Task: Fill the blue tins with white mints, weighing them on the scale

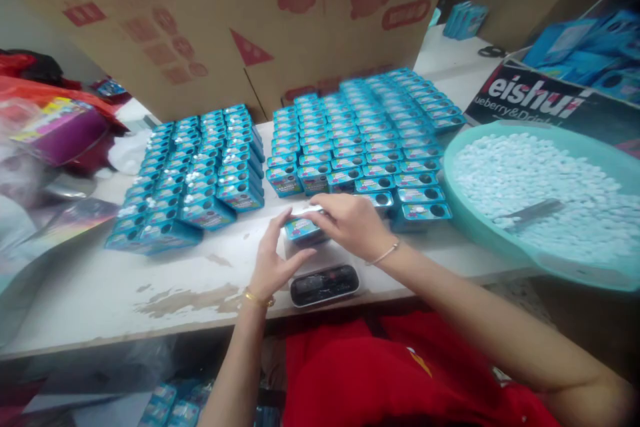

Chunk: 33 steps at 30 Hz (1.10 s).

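A small blue tin with a printed top stands in front of me, behind a digital scale with a dark display. My right hand reaches over it from the right, fingers bent onto its top and far edge. A pale strip shows under those fingers; I cannot make out what it is. On the left side, my left hand curves around the tin with thumb and fingers spread apart. Its fingertips are near the tin's left edge. The tin's right part is hidden by my right hand.
Rows of blue tins stand behind my hands, with another block of tins to the left. A green basin of white tablets holds a flat scoop. A large cardboard box borders the white table.
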Each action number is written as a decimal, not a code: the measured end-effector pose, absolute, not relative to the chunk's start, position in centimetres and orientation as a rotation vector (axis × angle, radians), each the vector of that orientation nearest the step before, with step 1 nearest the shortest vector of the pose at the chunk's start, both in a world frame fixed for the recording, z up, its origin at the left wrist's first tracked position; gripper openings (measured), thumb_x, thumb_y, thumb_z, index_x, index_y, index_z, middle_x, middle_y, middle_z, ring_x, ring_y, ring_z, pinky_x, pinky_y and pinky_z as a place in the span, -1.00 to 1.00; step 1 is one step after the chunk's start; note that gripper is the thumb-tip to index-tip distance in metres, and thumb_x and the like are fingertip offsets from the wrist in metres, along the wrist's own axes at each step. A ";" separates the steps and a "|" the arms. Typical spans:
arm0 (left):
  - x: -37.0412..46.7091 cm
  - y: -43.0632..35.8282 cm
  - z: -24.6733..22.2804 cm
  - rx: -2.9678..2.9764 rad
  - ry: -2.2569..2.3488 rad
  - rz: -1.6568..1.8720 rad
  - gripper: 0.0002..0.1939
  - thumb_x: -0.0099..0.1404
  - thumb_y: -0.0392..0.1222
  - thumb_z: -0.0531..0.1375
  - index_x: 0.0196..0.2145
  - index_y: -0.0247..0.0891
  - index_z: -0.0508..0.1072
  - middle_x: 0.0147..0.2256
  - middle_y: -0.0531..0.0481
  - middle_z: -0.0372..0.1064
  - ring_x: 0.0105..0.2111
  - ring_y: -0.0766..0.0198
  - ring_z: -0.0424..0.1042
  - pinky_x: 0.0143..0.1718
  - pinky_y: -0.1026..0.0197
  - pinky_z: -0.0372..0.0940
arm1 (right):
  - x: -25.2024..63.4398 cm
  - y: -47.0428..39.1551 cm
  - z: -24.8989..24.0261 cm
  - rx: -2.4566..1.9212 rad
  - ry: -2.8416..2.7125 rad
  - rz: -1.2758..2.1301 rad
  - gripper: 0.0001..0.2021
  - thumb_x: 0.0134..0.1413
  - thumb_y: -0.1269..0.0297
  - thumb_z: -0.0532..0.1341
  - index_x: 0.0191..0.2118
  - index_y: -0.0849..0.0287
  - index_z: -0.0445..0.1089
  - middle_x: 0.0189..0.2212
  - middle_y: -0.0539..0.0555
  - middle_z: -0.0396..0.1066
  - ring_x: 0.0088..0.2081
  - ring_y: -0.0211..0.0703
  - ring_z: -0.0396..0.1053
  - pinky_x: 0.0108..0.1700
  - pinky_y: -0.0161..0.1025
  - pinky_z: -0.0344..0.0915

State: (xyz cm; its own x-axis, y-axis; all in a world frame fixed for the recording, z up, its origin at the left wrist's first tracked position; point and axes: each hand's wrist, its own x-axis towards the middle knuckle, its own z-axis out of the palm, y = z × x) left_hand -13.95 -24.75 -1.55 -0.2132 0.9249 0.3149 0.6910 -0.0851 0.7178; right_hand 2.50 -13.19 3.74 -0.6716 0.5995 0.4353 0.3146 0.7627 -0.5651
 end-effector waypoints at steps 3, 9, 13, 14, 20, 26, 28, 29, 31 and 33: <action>-13.8 -24.5 -1.4 1.865 1.912 1.143 -0.20 0.10 -0.01 0.32 0.23 -0.13 0.09 0.13 -0.19 0.23 0.12 0.01 0.25 0.13 -0.07 0.18 | 2.6 -12.7 3.4 -0.740 -2.313 0.531 -0.64 0.23 0.02 0.06 -0.24 0.19 0.47 -0.33 0.13 0.54 -0.29 -0.13 0.47 -0.28 -0.27 0.26; -15.8 -21.8 0.3 2.094 1.925 0.994 -0.60 0.26 -0.13 0.17 0.05 -0.17 0.30 -0.05 -0.14 0.37 -0.04 0.10 0.37 0.00 0.03 0.27 | 10.1 -12.6 3.2 -0.946 -2.114 0.594 -0.77 0.22 0.16 0.11 -0.22 0.13 0.45 -0.30 0.09 0.54 -0.31 -0.11 0.47 -0.26 -0.22 0.31; -19.9 -19.0 0.6 2.105 2.095 1.019 -0.62 0.21 -0.10 0.20 -0.02 -0.21 0.33 -0.13 -0.09 0.38 -0.13 0.14 0.38 -0.07 0.11 0.27 | 14.2 -14.4 0.9 -1.143 -2.067 0.771 -0.83 0.19 0.18 0.13 -0.25 0.05 0.45 -0.28 0.06 0.54 -0.28 -0.06 0.49 -0.25 -0.19 0.37; -20.8 -18.2 0.3 2.114 2.090 0.988 -0.62 0.20 -0.09 0.20 -0.03 -0.21 0.33 -0.15 -0.08 0.37 -0.14 0.15 0.38 -0.09 0.12 0.27 | 14.6 -15.0 0.1 -1.169 -2.070 0.846 -0.82 0.19 0.17 0.12 -0.26 0.05 0.46 -0.27 0.06 0.55 -0.27 -0.04 0.50 -0.25 -0.19 0.39; -21.9 -16.0 -2.1 2.264 2.298 0.761 -0.61 0.18 -0.02 0.22 -0.05 -0.20 0.43 -0.12 -0.17 0.30 -0.10 0.05 0.30 -0.08 0.03 0.19 | 11.9 -16.6 -4.7 -1.247 -2.112 1.228 -0.59 0.21 0.02 0.05 -0.07 0.22 0.44 -0.09 0.22 0.49 -0.07 0.08 0.45 -0.04 -0.04 0.36; -23.2 -18.9 -1.1 2.112 2.756 0.666 -0.54 0.26 0.08 0.12 0.02 -0.22 0.34 0.02 -0.24 0.26 0.04 -0.02 0.21 0.01 -0.03 0.06 | 7.0 -15.1 -6.3 -1.105 -2.211 1.342 -0.50 0.21 -0.07 -0.02 -0.03 0.23 0.42 -0.08 0.24 0.47 -0.06 0.08 0.41 -0.02 -0.07 0.30; -24.9 -19.7 -0.7 2.062 2.836 0.487 -0.61 0.26 0.07 0.12 -0.05 -0.19 0.38 0.05 -0.23 0.24 0.07 -0.07 0.17 0.01 -0.07 0.06 | 6.0 -15.3 -6.2 -1.032 -2.208 1.407 -0.53 0.22 -0.05 -0.03 -0.11 0.19 0.44 -0.18 0.18 0.50 -0.13 0.04 0.43 -0.09 -0.12 0.31; -25.7 -20.0 -0.6 2.070 2.834 0.369 -0.65 0.25 0.05 0.12 -0.10 -0.18 0.41 0.07 -0.23 0.22 0.08 -0.09 0.15 0.01 -0.09 0.06 | 5.5 -15.6 -6.0 -1.013 -2.202 1.430 -0.54 0.22 -0.05 -0.03 -0.12 0.17 0.45 -0.21 0.16 0.51 -0.15 0.02 0.43 -0.11 -0.14 0.31; -27.2 -20.1 -0.6 2.129 2.771 0.157 -0.75 0.25 -0.01 0.13 -0.18 -0.16 0.43 0.11 -0.21 0.20 0.12 -0.13 0.11 0.02 -0.14 0.05 | 4.7 -16.2 -5.7 -1.000 -2.188 1.465 -0.56 0.20 -0.05 0.01 -0.12 0.15 0.45 -0.19 0.15 0.51 -0.15 0.03 0.42 -0.10 -0.14 0.30; -28.1 -19.8 -0.7 2.217 2.683 0.026 -0.81 0.26 -0.09 0.11 -0.23 -0.17 0.44 0.12 -0.19 0.19 0.14 -0.12 0.09 0.06 -0.18 0.02 | 3.7 -17.0 -5.4 -0.981 -2.164 1.518 -0.57 0.18 -0.05 0.04 -0.09 0.14 0.44 -0.16 0.15 0.51 -0.13 0.03 0.43 -0.08 -0.13 0.29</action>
State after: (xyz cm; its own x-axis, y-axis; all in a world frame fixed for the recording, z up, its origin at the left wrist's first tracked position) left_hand -28.12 -19.78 -0.69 -0.1546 0.9516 0.2657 0.9565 0.2116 -0.2011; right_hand 3.72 -17.00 -5.43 -0.7126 0.6908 -0.1220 0.3500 0.1995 -0.9153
